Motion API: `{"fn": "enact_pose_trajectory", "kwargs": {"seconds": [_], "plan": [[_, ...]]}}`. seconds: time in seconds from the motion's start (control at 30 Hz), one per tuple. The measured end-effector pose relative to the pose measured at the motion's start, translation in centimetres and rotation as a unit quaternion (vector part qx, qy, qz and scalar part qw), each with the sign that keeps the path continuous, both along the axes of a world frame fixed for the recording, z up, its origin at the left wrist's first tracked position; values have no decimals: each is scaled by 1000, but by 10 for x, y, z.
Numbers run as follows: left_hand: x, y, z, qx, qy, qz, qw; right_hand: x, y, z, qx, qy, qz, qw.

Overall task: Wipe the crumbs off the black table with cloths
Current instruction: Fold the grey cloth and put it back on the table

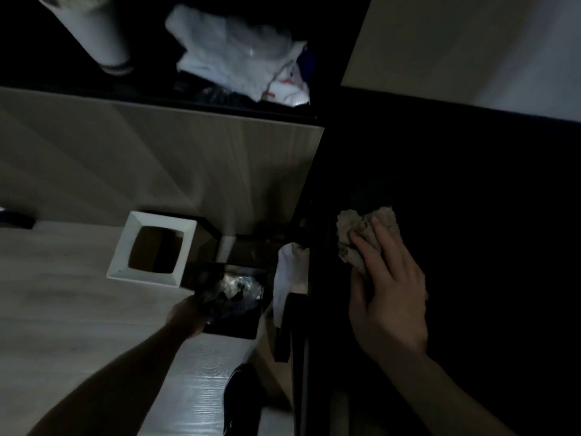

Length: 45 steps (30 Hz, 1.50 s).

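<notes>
Near the black table (471,215) left edge, cloth (361,234) is pinned under flat right hand (388,287) fingers; open tabletop rightward. Left hand (188,313) is clamped on black bin (232,313).

Very dim, underexposed, black table (471,215) nearly featureless, soft blur, wide-angle bending at edges

No text, label, brand or number can be read anywhere in this dim view. The only printed marks are small red and blue patches on the white bundle (251,58) lying on the dark shelf (157,89) above the pale wall panel, and they are too blurred to make out as letters. The white square bin (185,247) below that bundle carries no visible lettering on its rim or side.
</notes>
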<state>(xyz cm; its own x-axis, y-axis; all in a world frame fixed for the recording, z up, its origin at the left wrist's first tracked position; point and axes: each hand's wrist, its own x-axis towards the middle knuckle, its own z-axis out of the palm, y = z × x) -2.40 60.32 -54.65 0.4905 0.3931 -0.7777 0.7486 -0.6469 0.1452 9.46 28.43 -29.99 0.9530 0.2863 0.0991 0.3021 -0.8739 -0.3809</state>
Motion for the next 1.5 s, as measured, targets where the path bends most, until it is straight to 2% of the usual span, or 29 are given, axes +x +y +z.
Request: {"fn": "enact_pose_trajectory", "kwargs": {"seconds": [0.1,0.2,0.3,0.43,0.6,0.7,0.87,1.0,1.13,1.23,1.33,1.43,1.5], "plan": [[-4,-17,47,-24,-34,-21,999,-3,3,5,11,24,7,1000],[-7,-45,126,-58,-115,-18,992,-1,2,17,20,58,-3,998],[-14,-80,217,-104,-217,13,971,-16,-4,37,56,134,-11,989],[-29,-127,318,-164,-269,18,949,-58,-32,86,95,236,-25,967],[-42,-205,400,-204,-286,-89,932,-112,-104,152,217,208,-67,951],[-36,-265,438,-220,-330,-153,905,-137,-162,185,261,175,-81,946],[-30,-379,482,-207,-347,-215,889,-157,-269,224,311,190,-66,929],[-31,-462,497,-223,-340,-169,898,-158,-354,251,328,203,-56,921],[-32,-524,512,-265,-344,-139,890,-154,-420,266,327,218,-49,918],[-25,-552,523,-295,-355,-159,873,-145,-450,267,339,190,-62,919],[-10,-567,529,-322,-355,-179,859,-131,-468,269,375,238,-92,891],[9,-581,527,-305,-370,-198,855,-113,-483,269,419,297,-127,849],[25,-592,524,-316,-355,-181,861,-97,-496,270,418,305,-136,844]]}}
